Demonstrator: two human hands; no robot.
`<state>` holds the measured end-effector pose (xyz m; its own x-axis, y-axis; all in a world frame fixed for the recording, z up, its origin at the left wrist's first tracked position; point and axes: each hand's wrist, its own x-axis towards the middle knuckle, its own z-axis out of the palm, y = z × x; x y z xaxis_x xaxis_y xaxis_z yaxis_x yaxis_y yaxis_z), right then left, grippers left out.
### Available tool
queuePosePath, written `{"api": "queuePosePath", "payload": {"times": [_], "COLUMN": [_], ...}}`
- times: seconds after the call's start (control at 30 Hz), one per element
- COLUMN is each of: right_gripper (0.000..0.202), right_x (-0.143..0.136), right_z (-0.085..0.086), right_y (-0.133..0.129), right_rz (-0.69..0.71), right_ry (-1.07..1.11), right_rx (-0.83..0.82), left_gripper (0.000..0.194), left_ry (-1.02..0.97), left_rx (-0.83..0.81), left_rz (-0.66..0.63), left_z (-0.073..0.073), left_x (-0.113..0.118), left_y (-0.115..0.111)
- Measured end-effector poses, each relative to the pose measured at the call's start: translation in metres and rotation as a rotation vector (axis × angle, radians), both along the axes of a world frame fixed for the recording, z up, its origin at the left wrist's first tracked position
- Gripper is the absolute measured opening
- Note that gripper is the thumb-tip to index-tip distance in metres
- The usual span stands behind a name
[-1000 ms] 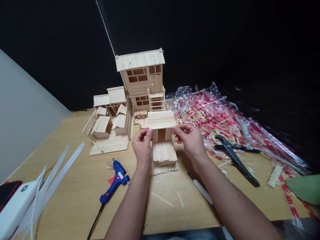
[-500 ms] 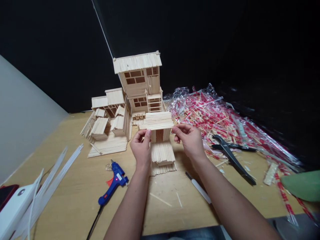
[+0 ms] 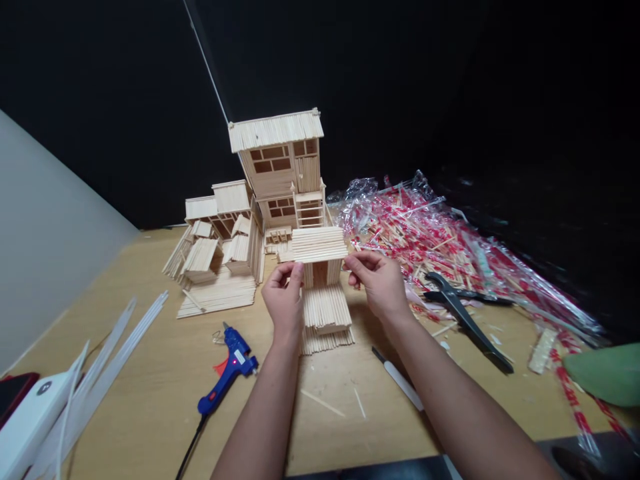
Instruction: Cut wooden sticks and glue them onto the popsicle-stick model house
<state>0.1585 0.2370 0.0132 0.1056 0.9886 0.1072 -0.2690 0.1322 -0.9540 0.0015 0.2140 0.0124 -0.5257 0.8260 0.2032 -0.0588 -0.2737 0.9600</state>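
Observation:
In the head view, my left hand (image 3: 283, 297) is closed in a pinch at the lower left corner of a small roof made of thin wooden sticks (image 3: 319, 244). At the opposite corner, my right hand (image 3: 380, 283) pinches the same front edge with thumb and forefinger. Whether the fingertips hold the roof itself or a single stick along its edge is hard to make out. The roof slopes over a little stick-built porch (image 3: 326, 308) between my wrists. Right behind it rises a taller two-storey model house (image 3: 273, 170) of the same sticks.
A lower stick model (image 3: 217, 293) stands left. Nearer lie a blue glue gun (image 3: 230, 370) and clear glue sticks (image 3: 145, 327). On the right are black-handled pliers (image 3: 470, 323), a knife (image 3: 397, 377) and a heap of sticks in red-printed wrappers (image 3: 415, 233). Loose sticks (image 3: 323, 403) lie in front.
The whole scene sits slightly lower in the picture, as the head view has tilted a little. Both hands keep their pinch at the roof's corners.

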Motion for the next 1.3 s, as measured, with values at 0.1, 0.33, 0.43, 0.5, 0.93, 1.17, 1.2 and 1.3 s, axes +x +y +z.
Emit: {"api": "queuePosePath", "payload": {"times": [0.1,0.33,0.43,0.5,0.93,1.17,1.2,1.3], "right_gripper": [0.031,0.033,0.034,0.033,0.03,0.027,0.025,0.023], "right_x": [-0.001,-0.002,-0.002,-0.001,0.01,-0.008,-0.011,-0.019], "right_z": [-0.001,0.0,0.001,0.001,0.016,0.017,0.017,0.018], "right_y": [0.0,-0.001,-0.001,-0.001,-0.047,-0.108,-0.113,-0.121], "right_rz": [0.002,0.015,0.014,0.014,0.156,0.422,0.414,0.417], "right_ry": [0.012,0.021,0.02,0.02,0.066,0.354,0.394,0.461], "right_rx": [-0.001,-0.01,-0.014,-0.013,-0.037,-0.306,-0.33,-0.394], "left_gripper": [0.024,0.023,0.022,0.022,0.009,0.022,0.022,0.021], "left_ry": [0.003,0.007,0.017,0.022,0.356,1.032,1.071,1.11], "left_rx": [-0.008,-0.012,-0.008,-0.002,0.276,0.641,0.664,0.682], "left_rz": [0.002,0.024,0.029,0.027,0.072,-0.001,-0.012,-0.009], "left_z": [0.001,-0.001,-0.003,-0.004,0.017,0.023,0.023,0.02], "left_x": [0.0,0.001,0.0,0.0,0.003,-0.008,-0.008,-0.008], "left_y": [-0.001,0.0,0.001,0.002,-0.047,-0.109,-0.116,-0.127]}}
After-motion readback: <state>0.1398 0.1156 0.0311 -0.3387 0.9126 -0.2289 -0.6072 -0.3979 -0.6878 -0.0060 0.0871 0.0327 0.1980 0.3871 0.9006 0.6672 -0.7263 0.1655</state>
